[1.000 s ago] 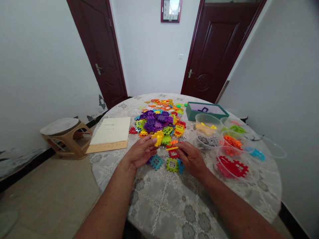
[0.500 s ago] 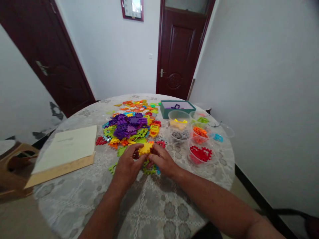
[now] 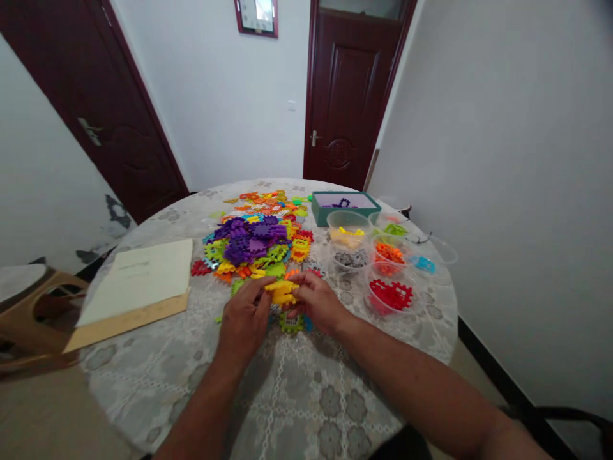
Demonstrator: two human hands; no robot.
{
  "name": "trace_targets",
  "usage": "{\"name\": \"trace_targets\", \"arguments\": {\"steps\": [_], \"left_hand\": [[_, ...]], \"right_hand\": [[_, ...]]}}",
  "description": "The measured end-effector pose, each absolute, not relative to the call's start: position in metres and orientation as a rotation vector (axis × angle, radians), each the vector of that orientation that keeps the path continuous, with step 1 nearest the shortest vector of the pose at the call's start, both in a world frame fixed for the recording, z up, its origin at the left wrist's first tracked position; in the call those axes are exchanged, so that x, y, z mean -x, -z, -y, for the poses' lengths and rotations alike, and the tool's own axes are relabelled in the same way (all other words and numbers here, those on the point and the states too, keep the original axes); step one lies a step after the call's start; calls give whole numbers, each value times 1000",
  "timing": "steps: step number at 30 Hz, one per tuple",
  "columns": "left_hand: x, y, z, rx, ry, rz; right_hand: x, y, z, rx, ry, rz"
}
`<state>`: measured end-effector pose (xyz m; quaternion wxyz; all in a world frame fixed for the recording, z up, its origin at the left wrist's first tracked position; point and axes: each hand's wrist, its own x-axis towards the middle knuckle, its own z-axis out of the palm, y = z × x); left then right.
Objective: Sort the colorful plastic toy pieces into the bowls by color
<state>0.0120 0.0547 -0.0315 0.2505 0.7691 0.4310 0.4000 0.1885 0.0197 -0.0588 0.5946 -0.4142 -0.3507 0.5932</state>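
My left hand (image 3: 243, 314) and my right hand (image 3: 316, 301) meet above the table, both gripping yellow interlocking plastic building pieces (image 3: 281, 292) between their fingers. The pieces look joined, though my fingers hide part of them. Under my hands lies a green waffle-shaped block (image 3: 291, 323), with a blue piece (image 3: 308, 324) at its right. A heap of multicoloured blocks (image 3: 249, 244), mostly purple, orange and green, spreads just beyond my fingers on the lace-patterned round table (image 3: 306, 390).
Transparent tubs (image 3: 347, 230) of sorted pieces and a teal box (image 3: 345, 207) stand at the table's far right. A cream sheet on a tan folder (image 3: 136, 287) lies at left. A stool (image 3: 33, 313) stands beyond the table edge, with doors behind.
My hands have come together on the yellow pieces, which were held apart a second ago. The view has swung left since then and has hardly moved in the last half second.
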Motion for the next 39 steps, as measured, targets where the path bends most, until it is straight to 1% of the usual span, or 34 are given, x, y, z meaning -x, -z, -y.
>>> {"name": "trace_targets", "arguments": {"steps": [5,11,17,25,32,34,36,39], "left_hand": [[-16,36,-54,-2063,-1115,-1136],[-18,35,-49,-2069,-1151,-1111],[-16,35,-49,-2084,-1218,-1107],[-15,43,-45,-2184,-1018,-1110],[-14,37,-39,-2395,-872,-1060],[-10,32,-37,-2456,-899,-1018],[-2,28,-38,-2485,-1002,-1040],[17,23,-47,-2480,-1205,-1180]], "right_hand": [[-190,56,-14,912,-1443,790],[-187,54,-13,1029,-1419,880],[-190,55,-13,1070,-1424,773],[-194,54,-12,870,-1605,712],[-196,41,-10,949,-1617,829],[-196,33,-8,984,-1587,853],[-201,21,-4,1023,-1514,890],[-223,-6,1,1139,-1292,1001]]}}
